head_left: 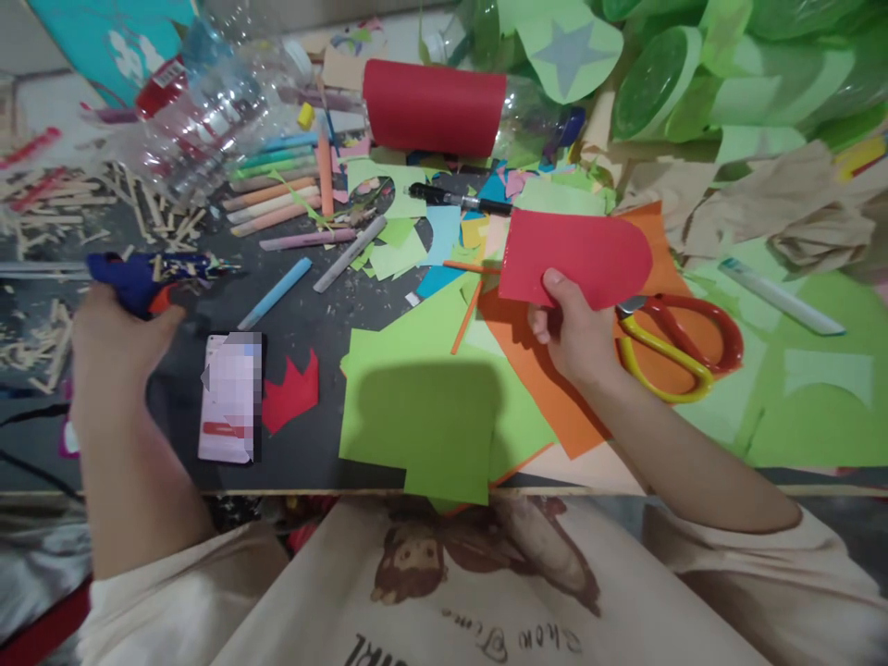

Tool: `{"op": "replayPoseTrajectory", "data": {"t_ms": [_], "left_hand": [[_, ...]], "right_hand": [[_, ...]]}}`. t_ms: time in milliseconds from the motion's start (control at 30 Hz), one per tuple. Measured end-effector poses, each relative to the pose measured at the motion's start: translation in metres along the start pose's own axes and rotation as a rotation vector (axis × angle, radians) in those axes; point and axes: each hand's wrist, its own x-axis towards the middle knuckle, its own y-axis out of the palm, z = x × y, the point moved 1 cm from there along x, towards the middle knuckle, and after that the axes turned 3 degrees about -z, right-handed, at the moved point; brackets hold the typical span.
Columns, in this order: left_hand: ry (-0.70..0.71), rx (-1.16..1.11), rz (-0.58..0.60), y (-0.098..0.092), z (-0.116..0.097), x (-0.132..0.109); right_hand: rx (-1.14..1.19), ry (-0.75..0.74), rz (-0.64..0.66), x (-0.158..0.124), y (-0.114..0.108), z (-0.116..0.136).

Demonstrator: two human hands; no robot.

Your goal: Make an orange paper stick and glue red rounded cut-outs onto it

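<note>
My left hand [115, 338] is closed round the handle of a blue hot glue gun [129, 277] at the left of the table. Its orange trigger shows beside my fingers, and the nozzle points right. A piece of red paper [579, 254] with one rounded end is pinched in my right hand [579, 328], thumb on top. Under and beside that hand lie orange paper [555, 398] and scissors [684, 347] with red and yellow handles. Green paper sheets [423, 407] lie between my hands. A red paper crown [295, 393] rests beside a phone [228, 398].
Behind lie a plastic bottle wrapped in red paper [434, 106], clear bottles [208, 120] and green bottles [728, 83]. Coloured markers [277, 185], a black pen [458, 197] and paper scraps cover the middle. Small wooden sticks [52, 203] are scattered left. A capped cutter-like strip [781, 294] lies right.
</note>
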Motion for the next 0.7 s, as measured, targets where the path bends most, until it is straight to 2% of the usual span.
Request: {"op": "replayPoseTrajectory", "data": {"t_ms": [33, 100, 167, 200, 267, 300, 400, 467, 533, 567, 633, 700], "left_hand": [[-0.014, 0.029, 0.004, 0.001, 0.010, 0.006], [-0.024, 0.064, 0.097, 0.006, 0.025, 0.017], [-0.057, 0.135, 0.045, 0.006, 0.031, 0.025], [-0.008, 0.157, 0.019, 0.005, 0.028, 0.026], [0.123, 0.125, -0.068, 0.002, 0.014, 0.021], [0.160, 0.091, -0.174, -0.001, 0.002, 0.014], [0.373, 0.008, -0.168, 0.003, -0.049, -0.022], [0.505, -0.108, 0.081, 0.015, -0.086, -0.057], [0.722, -0.111, 0.386, 0.032, -0.119, -0.095], [0.802, -0.102, 0.428, 0.041, -0.132, -0.111], [0.866, -0.039, 0.438, 0.056, -0.152, -0.132], [0.827, 0.029, 0.461, 0.068, -0.165, -0.139]], "right_hand": [[-0.008, -0.007, -0.019, 0.001, 0.000, 0.000], [-0.030, -0.024, -0.057, 0.002, 0.001, 0.000], [-0.046, -0.042, -0.094, 0.004, 0.001, 0.002], [-0.052, -0.049, -0.115, 0.005, 0.002, 0.002], [-0.061, -0.052, -0.158, 0.007, 0.003, 0.004], [-0.055, -0.052, -0.178, 0.007, 0.003, 0.004], [0.005, -0.069, -0.203, 0.008, 0.002, 0.004], [0.006, -0.066, -0.137, 0.006, 0.000, 0.003], [-0.064, -0.041, -0.041, 0.003, -0.002, 0.003], [-0.109, -0.028, 0.002, 0.001, -0.003, 0.003], [-0.182, -0.015, 0.057, -0.002, -0.003, 0.005], [-0.221, -0.011, 0.081, -0.005, -0.002, 0.008]]}}
